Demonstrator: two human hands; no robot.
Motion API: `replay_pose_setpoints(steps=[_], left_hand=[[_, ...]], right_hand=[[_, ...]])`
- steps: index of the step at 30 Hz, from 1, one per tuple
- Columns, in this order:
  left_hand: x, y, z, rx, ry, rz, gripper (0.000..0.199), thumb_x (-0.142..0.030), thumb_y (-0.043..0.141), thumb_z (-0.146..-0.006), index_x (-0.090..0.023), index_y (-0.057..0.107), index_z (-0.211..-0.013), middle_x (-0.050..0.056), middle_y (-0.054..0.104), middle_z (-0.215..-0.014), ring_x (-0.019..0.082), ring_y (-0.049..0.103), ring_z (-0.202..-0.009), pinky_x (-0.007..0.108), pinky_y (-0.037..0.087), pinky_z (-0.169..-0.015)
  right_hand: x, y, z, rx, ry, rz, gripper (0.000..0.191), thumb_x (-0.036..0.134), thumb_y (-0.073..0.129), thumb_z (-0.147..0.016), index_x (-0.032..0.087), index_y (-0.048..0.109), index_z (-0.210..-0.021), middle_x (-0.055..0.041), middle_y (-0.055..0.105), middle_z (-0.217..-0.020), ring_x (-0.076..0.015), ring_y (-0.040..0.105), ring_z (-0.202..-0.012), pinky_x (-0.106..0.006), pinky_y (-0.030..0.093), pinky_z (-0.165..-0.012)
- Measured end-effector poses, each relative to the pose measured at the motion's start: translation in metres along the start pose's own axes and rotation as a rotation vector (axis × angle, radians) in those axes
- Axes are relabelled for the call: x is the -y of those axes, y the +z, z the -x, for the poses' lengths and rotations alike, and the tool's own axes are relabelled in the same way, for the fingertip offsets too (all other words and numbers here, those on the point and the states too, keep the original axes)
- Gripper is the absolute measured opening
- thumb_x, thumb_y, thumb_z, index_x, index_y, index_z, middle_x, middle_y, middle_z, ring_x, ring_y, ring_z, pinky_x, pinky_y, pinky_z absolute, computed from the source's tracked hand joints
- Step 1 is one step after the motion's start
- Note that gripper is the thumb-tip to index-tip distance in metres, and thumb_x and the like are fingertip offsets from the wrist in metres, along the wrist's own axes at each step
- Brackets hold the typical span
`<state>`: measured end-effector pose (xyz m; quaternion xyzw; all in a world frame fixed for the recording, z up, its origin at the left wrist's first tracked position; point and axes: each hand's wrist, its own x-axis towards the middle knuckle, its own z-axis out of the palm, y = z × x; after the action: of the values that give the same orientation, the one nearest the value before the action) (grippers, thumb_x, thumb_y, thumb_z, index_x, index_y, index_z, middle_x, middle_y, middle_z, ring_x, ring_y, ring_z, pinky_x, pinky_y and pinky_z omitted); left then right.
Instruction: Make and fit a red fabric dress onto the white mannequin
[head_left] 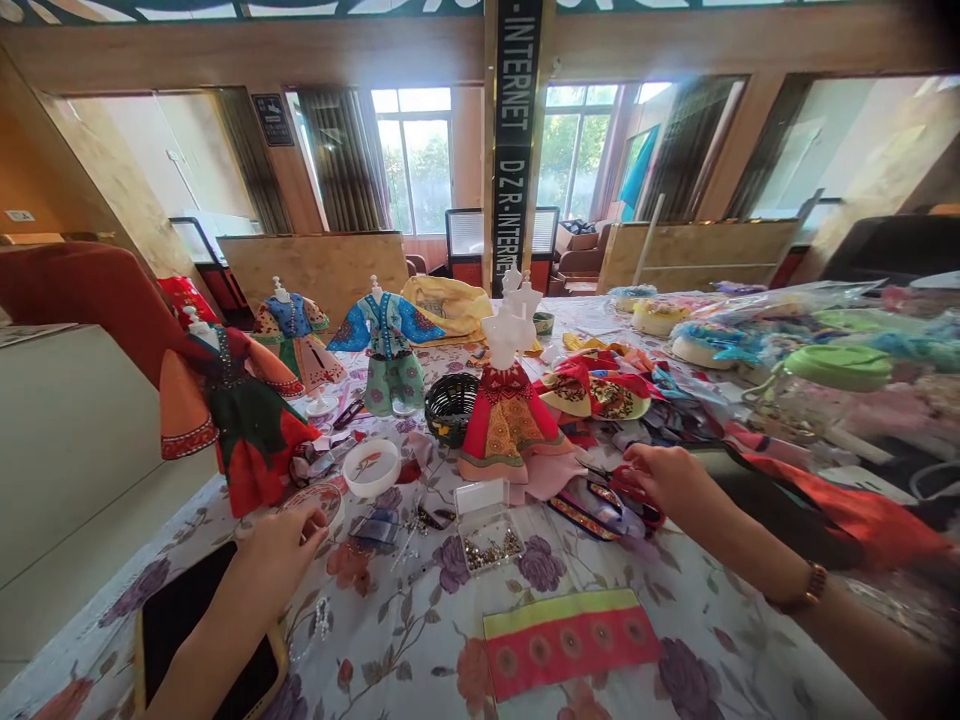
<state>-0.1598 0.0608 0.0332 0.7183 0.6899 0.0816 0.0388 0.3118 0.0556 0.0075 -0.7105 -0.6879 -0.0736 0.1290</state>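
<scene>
1. Head view: right of centre, your right hand (658, 474) touched red-handled scissors (634, 486); grip unclear.
2. Lower left, your left hand (289, 535) curled; its hold couldn't be told.
3. Flat, rectangular cloth (571, 645) lay lower centre-right.

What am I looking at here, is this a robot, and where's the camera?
No robot: these are a person's two bare hands. There is just one picture, taken by a camera worn on the head, looking forward and down. On the flowered tablecloth stand small dressed figures. Around them are a black basket, a white ring, a clear box of beads, a pink and green strip and fabric scraps. The right hand is at what look like red-handled scissors; its grip is unclear. The left hand shows nothing clearly held, its forearm above a dark-screened device.
</scene>
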Motion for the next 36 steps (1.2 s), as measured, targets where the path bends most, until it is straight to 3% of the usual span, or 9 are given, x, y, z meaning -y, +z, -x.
replay_pose_setpoints(steps=[4, 15, 20, 24, 25, 27, 29, 32, 36], left_hand=[[0.001, 0.001, 0.002, -0.011, 0.015, 0.003, 0.020, -0.031, 0.043, -0.078, -0.021, 0.059, -0.073, 0.007, 0.071, -0.079, 0.025, 0.064, -0.076, 0.031, 0.039, -0.065], [-0.010, -0.006, 0.008, -0.034, 0.006, -0.043, 0.026, -0.037, 0.043, -0.082, -0.019, 0.062, -0.083, 0.009, 0.069, -0.083, 0.028, 0.064, -0.081, 0.033, 0.039, -0.068], [-0.016, -0.006, 0.016, -0.089, 0.046, -0.013, 0.028, -0.036, 0.042, -0.083, -0.018, 0.062, -0.089, 0.011, 0.068, -0.099, 0.029, 0.063, -0.087, 0.034, 0.042, -0.070], [-0.035, -0.012, 0.028, -0.165, 0.113, 0.077, 0.026, -0.036, 0.043, -0.083, -0.019, 0.062, -0.085, 0.010, 0.066, -0.103, 0.029, 0.061, -0.094, 0.036, 0.042, -0.078], [-0.043, -0.013, 0.032, -0.132, 0.150, 0.117, 0.026, -0.038, 0.043, -0.084, -0.019, 0.062, -0.086, 0.008, 0.067, -0.098, 0.027, 0.062, -0.089, 0.036, 0.042, -0.077], [-0.061, -0.014, 0.040, -0.006, 0.187, 0.228, 0.025, -0.039, 0.045, -0.085, -0.021, 0.062, -0.085, 0.005, 0.067, -0.087, 0.023, 0.062, -0.076, 0.033, 0.042, -0.071], [-0.081, -0.012, 0.048, 0.151, 0.258, 0.328, 0.018, -0.033, 0.051, -0.081, -0.021, 0.064, -0.083, 0.003, 0.067, -0.084, 0.021, 0.061, -0.077, 0.031, 0.042, -0.071], [-0.106, -0.002, 0.059, 0.351, 0.317, 0.395, 0.013, -0.026, 0.058, -0.076, -0.019, 0.067, -0.081, 0.004, 0.067, -0.083, 0.021, 0.059, -0.077, 0.030, 0.041, -0.072], [-0.124, 0.019, 0.068, 0.416, 0.273, 0.457, 0.016, -0.014, 0.061, -0.068, -0.016, 0.070, -0.081, 0.005, 0.066, -0.085, 0.021, 0.058, -0.080, 0.030, 0.039, -0.071]], right_hand=[[-0.005, -0.011, -0.004, 0.040, 0.014, -0.081, 0.020, 0.014, 0.050, -0.084, 0.019, 0.066, -0.093, -0.0065, 0.072, -0.078, -0.0216, 0.067, -0.074, -0.027, 0.041, -0.060], [-0.009, -0.015, -0.008, 0.053, -0.014, -0.285, 0.032, 0.002, 0.045, -0.060, 0.017, 0.066, -0.079, -0.0028, 0.064, -0.066, -0.0174, 0.061, -0.063, -0.024, 0.041, -0.058], [-0.003, -0.025, 0.005, 0.013, -0.031, -0.481, 0.016, 0.025, 0.053, -0.076, 0.018, 0.061, -0.089, -0.0059, 0.066, -0.079, -0.0215, 0.065, -0.073, -0.032, 0.048, -0.070], [0.023, -0.034, 0.033, 0.147, -0.053, -0.876, 0.032, 0.049, 0.055, -0.083, 0.021, 0.056, -0.098, -0.0049, 0.068, -0.083, -0.0192, 0.066, -0.074, -0.028, 0.050, -0.062], [0.032, -0.036, 0.040, 0.272, -0.052, -1.026, 0.033, 0.049, 0.060, -0.081, 0.021, 0.056, -0.098, -0.0042, 0.067, -0.083, -0.0182, 0.065, -0.073, -0.026, 0.049, -0.059], [0.053, -0.039, 0.052, 0.361, -0.037, -1.230, 0.031, 0.045, 0.066, -0.078, 0.021, 0.057, -0.095, -0.0012, 0.065, -0.077, -0.0145, 0.062, -0.070, -0.024, 0.048, -0.059], [0.073, -0.042, 0.061, 0.495, -0.089, -1.301, 0.026, 0.041, 0.066, -0.080, 0.020, 0.058, -0.093, 0.0001, 0.061, -0.074, -0.0127, 0.059, -0.069, -0.023, 0.047, -0.061], [0.098, -0.042, 0.066, 0.589, -0.233, -1.252, 0.013, 0.030, 0.060, -0.085, 0.019, 0.058, -0.091, 0.0005, 0.058, -0.077, -0.0113, 0.055, -0.069, -0.023, 0.046, -0.064], [0.121, -0.036, 0.066, 0.618, -0.384, -1.116, 0.012, 0.015, 0.054, -0.085, 0.019, 0.060, -0.094, 0.0012, 0.059, -0.076, -0.0112, 0.055, -0.069, -0.023, 0.045, -0.064]])
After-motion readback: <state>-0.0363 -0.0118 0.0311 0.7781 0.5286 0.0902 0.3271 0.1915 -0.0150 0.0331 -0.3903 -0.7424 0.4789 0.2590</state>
